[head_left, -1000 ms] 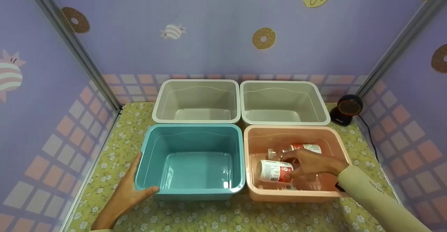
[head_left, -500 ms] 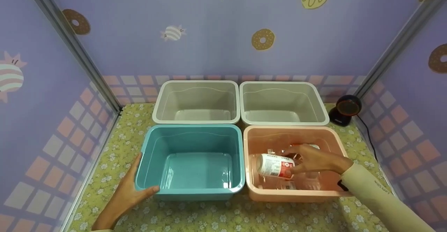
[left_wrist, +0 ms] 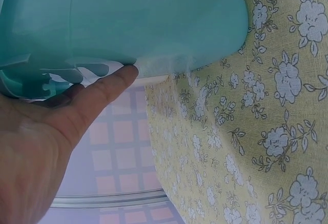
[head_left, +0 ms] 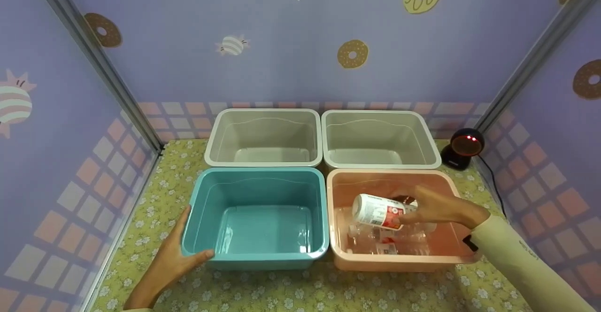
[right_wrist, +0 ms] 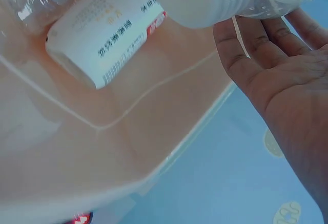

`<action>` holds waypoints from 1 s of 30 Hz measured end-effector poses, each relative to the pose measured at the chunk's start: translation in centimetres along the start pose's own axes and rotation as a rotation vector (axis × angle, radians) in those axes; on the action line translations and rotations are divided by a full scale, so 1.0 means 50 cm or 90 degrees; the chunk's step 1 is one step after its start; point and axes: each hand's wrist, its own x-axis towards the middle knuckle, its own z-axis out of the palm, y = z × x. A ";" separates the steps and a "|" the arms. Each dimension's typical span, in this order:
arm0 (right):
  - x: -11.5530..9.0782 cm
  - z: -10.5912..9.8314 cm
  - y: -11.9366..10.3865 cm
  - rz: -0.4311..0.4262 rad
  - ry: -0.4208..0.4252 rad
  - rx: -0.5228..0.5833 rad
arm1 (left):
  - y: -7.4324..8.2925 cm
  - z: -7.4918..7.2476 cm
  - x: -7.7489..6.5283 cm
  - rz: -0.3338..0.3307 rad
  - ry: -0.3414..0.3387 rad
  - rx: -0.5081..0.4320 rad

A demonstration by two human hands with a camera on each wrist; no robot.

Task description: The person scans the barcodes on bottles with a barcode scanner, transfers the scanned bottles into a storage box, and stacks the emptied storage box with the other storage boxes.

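Observation:
My right hand [head_left: 439, 208] holds a white bottle [head_left: 378, 211] with a red-and-white label, tilted above the clear plastic bottles [head_left: 408, 244] in the orange tub [head_left: 404, 264]. In the right wrist view my fingers [right_wrist: 261, 44] lie along a translucent stretch of the held bottle, and its whitish end [right_wrist: 197, 1] points into the tub. Another white bottle [right_wrist: 107, 39] with printed text lies on the tub's floor there. My left hand [head_left: 171, 255] rests at the left front corner of the blue tub [head_left: 263, 257], thumb on the rim, straight fingers [left_wrist: 105, 88] against the outer side.
Behind stand two pale grey tubs [head_left: 264, 164] [head_left: 382, 165], side by side. A black scanner-like device [head_left: 462, 150] with red lights stands at the back right, its cable [head_left: 493, 185] running along the right wall. Patterned walls [head_left: 291, 67] enclose the flowered tabletop [head_left: 244, 288].
My right hand has lifted the white bottle and drawn it slightly right, uncovering more clear bottles below. Red lights now show on the black device. My left hand has stayed put.

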 end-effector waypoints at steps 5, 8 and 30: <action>-0.008 -0.015 -0.004 0.020 0.002 -0.014 | 0.001 0.001 0.000 -0.004 0.001 -0.008; -0.013 -0.020 -0.005 0.034 0.007 -0.009 | 0.002 0.001 0.001 -0.007 0.000 0.001; -0.047 -0.066 -0.010 0.033 0.065 -0.007 | -0.001 0.001 -0.001 -0.008 0.004 -0.007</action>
